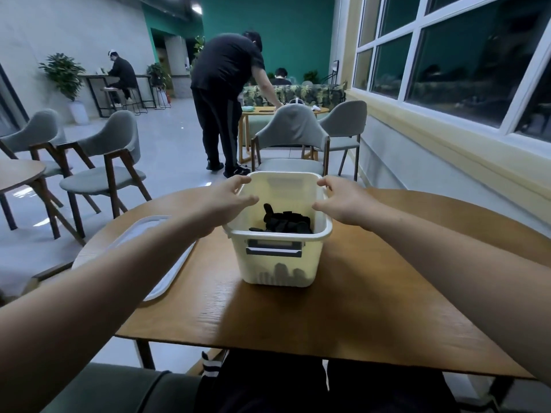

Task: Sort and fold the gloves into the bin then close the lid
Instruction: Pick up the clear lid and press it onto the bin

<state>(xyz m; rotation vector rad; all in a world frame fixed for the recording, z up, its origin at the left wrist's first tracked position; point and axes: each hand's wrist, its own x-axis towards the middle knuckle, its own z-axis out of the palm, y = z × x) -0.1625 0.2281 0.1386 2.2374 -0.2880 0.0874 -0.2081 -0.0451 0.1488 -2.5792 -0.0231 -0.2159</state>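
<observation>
Left hand (229, 198) and right hand (343, 201) flank the open bin (280, 263) on the table (372, 293), fingers loosely spread, grasping nothing. Black gloves (286, 223) lie inside. The lid (166, 276) rests left of the bin.

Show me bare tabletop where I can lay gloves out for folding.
The table is bare right of the bin, out to its right edge, and along the near strip in front of the bin. Left is crowded: the lid fills it.
</observation>
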